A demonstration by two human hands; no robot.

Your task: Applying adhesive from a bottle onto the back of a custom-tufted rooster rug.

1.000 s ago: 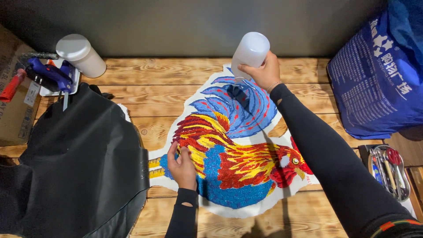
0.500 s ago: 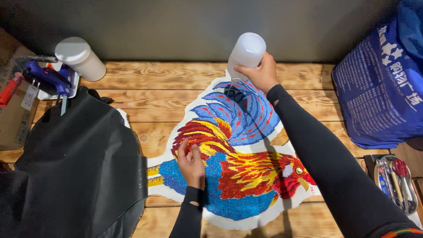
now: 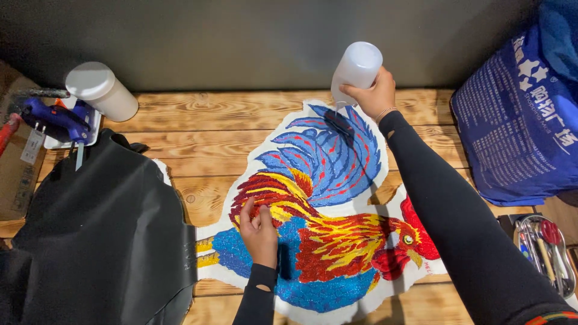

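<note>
Left hand [image 3: 259, 232], fingers pressed flat, pinned colourful sequinned rooster patch [image 3: 325, 216] to wooden worktop [image 3: 205, 126], steadying it; right hand [image 3: 372, 93] fingers wrapped white plastic bottle [image 3: 356, 67], tilted over tail.

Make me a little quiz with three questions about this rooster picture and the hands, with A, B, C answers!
1. Where is the white bottle in the right hand?
A. Above the rooster's tail
B. Under the black sheet
C. Inside the blue bag

2. What colour are the rooster artwork's tail feathers?
A. Green
B. Mostly blue
C. Black

3. What is the left hand doing?
A. Holding scissors
B. Hanging in the air
C. Lying on the rooster's body

Answers:
1. A, the bottle is held tipped over the tail's top edge.
2. B, the tail is blue with thin red lines.
3. C, its fingers press on the red and yellow part.
</note>
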